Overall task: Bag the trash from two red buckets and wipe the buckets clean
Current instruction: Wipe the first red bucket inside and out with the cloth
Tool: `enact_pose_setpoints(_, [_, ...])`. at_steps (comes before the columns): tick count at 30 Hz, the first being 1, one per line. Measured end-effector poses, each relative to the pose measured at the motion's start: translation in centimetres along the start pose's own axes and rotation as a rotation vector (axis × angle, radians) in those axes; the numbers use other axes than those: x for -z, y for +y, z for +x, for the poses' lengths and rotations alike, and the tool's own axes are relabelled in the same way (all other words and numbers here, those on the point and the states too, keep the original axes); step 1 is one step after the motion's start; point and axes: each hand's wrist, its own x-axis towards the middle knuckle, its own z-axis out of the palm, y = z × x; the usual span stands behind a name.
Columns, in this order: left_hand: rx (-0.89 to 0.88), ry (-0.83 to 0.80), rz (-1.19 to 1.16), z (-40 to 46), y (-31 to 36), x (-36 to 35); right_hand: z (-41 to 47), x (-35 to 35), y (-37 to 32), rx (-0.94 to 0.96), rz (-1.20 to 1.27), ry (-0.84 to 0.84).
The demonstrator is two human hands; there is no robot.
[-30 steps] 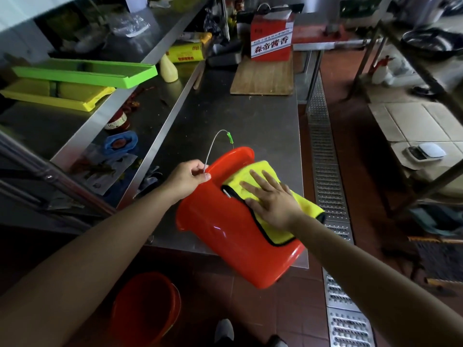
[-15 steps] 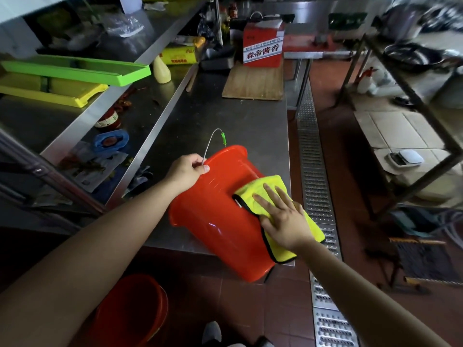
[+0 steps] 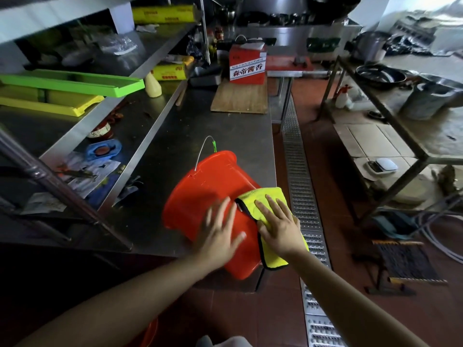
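Wiping step in hand: red plastic bucket (image 3: 213, 196) on its side at near edge of steel counter (image 3: 200, 126), base overhanging. Right hand (image 3: 280, 226), fingers spread, pressing yellow microfibre cloth (image 3: 269, 196) to its wall; left hand (image 3: 218, 231) blurred, fingers splayed, empty. Next, probably: steady, roll, wipe remaining side.

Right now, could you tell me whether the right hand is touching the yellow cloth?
Touching. The head view shows the right hand lying flat with fingers spread on the yellow cloth, pressing it against the side of the red bucket.
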Motion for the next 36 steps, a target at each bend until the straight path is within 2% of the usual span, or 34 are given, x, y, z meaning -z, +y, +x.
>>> enact_pose_setpoints(3, [-0.013, -0.088, 0.111, -3.2, 2.6, -3.2, -0.3, -0.1, 0.1, 0.002, 0.076, 0.064])
enact_pose_setpoints(8, [0.112, -0.161, 0.203, -3.0, 5.4, -4.1, -0.9, 0.1, 1.7, 0.046, 0.226, 0.167])
enact_pose_setpoints(16, [0.220, -0.234, 0.207, -1.3, 6.7, -4.4, -3.9, 0.1, 5.1, -0.033, 0.319, 0.186])
enact_pose_setpoints(22, [0.173, -0.274, 0.124, 2.4, 5.0, -1.8, -5.2, 0.2, 6.0, -0.130, 0.383, 0.237])
enact_pose_setpoints(25, [0.202, -0.277, 0.011, 5.0, 3.7, 0.8, -4.5, 0.6, 5.1, -0.114, 0.388, 0.259])
enact_pose_setpoints(29, [0.344, -0.242, -0.199, 8.4, 3.1, 5.1, -2.7, 1.4, 2.8, -0.026, 0.349, 0.244])
enact_pose_setpoints(34, [0.560, -0.196, -0.594, 9.6, 2.2, 8.6, 0.4, 3.1, -0.3, 0.074, 0.225, 0.315])
enact_pose_setpoints(36, [0.646, -0.161, -0.750, 8.3, 1.5, 8.3, 1.2, 3.9, -1.3, 0.103, 0.154, 0.261])
